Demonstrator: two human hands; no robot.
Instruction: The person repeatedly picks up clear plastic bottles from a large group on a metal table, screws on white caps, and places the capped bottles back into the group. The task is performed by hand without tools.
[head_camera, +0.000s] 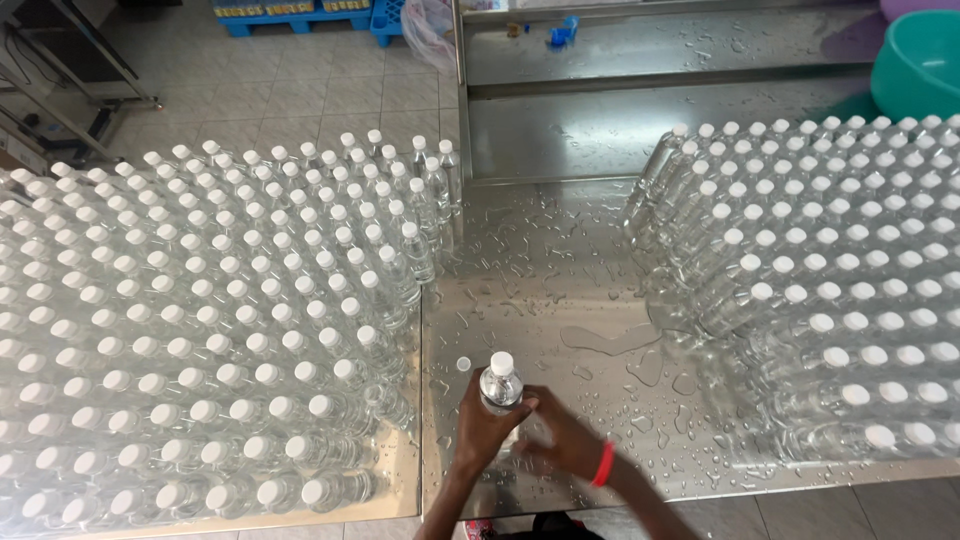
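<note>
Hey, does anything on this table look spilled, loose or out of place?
Yes. Water drops and small puddles are spread over the bare steel table between the two blocks of capped bottles. One loose white cap lies alone on the wet steel, just left of the bottle that both hands grip.

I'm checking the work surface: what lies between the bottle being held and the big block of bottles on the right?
In the head view, only bare wet steel table with water droplets and a puddle separates the held bottle from the right block of bottles.
</note>
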